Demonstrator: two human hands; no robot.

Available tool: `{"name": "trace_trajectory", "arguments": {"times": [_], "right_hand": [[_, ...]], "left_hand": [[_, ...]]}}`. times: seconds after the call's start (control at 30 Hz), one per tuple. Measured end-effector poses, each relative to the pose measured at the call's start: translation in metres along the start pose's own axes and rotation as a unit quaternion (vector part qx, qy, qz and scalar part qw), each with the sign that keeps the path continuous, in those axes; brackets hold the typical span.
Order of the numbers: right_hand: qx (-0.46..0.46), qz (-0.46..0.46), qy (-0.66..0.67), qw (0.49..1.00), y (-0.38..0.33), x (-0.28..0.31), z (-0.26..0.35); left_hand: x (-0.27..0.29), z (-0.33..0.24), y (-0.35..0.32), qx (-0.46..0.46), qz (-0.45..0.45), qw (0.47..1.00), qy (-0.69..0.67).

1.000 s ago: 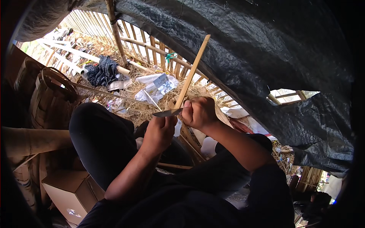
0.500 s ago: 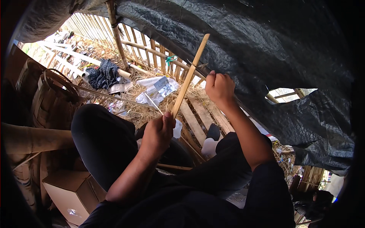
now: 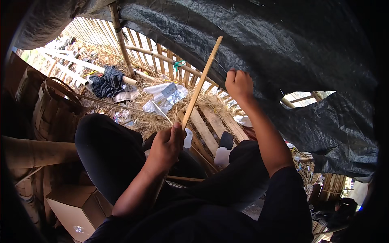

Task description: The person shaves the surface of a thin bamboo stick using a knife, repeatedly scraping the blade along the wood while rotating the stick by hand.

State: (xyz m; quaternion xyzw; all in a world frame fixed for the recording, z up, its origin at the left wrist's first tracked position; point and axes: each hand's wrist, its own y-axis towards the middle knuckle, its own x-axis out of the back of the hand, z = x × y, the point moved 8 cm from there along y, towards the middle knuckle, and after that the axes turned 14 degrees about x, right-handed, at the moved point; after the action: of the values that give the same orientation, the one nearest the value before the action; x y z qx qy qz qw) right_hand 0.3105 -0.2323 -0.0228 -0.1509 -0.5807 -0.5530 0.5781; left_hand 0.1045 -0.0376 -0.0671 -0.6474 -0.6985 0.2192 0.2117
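Overhead, a black tarp [image 3: 283,52] covered most of the view, sagging over a fence of bamboo slats [image 3: 142,44]. Below it lay a wooden pallet [image 3: 208,125] on a floor of dry straw [image 3: 146,121], with a woven basket [image 3: 52,109] at the left edge and a cardboard box [image 3: 77,206] in the lower left corner. A dark cloth [image 3: 106,82] sat bunched by a fence post, and a clear plastic bag [image 3: 166,97] lay in the straw near the pallet. The person sat with knees bent in dark trousers [image 3: 105,150], white socks showing by the pallet.

A long bamboo stick [image 3: 200,83] rose at a slant from the left hand [image 3: 167,145] up toward the tarp. The left hand was closed around the stick's lower end, thumb up against it. The right hand [image 3: 239,84] was raised well apart from the stick, close to the tarp's edge, curled into a fist; whether it gripped anything could not be told.
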Motion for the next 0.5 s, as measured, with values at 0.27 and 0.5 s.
{"name": "trace_trajectory", "arguments": {"times": [0.27,0.5], "right_hand": [[0.058,0.033,0.003,0.998,-0.014,-0.007,0.044],[-0.105,-0.031,-0.038,0.993,0.010,0.041,-0.044]], "left_hand": [[-0.003,0.010,0.007,-0.014,-0.011,0.999,0.035],[-0.006,0.005,0.003,0.066,0.022,0.997,-0.026]]}}
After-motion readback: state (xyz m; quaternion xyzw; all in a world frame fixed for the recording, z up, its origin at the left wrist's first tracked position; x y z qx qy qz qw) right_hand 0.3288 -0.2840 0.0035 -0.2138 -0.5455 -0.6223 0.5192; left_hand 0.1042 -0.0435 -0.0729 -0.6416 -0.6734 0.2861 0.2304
